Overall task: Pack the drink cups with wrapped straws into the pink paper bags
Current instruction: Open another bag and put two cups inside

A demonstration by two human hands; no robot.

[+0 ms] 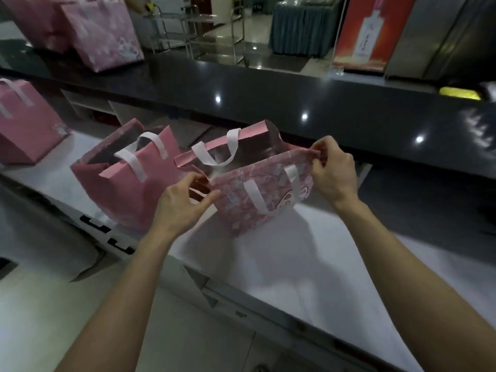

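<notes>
Both hands grip 1 patterned pink bag (257,200) at its open mouth. Left hand (185,202), at 9 o'clock of that bag, pinches the near-left rim corner between thumb and curled fingers. Right hand (332,170), at 3 o'clock, pinches the right rim corner, fingers curled over the edge. Bag stands on the white counter (308,264), mouth spread wide, with 2 white handles (214,154) showing, 1 on each long side. Interior is dark; contents cannot be told.

At 9 o'clock of the held bag, just beside it, stands a second open bag (128,183). A third bag (24,124) sits well apart at far 9 o'clock. On the black upper ledge (268,84), at 11 o'clock, stand 2 more pink bags (104,36). No cup or straw is discernible.
</notes>
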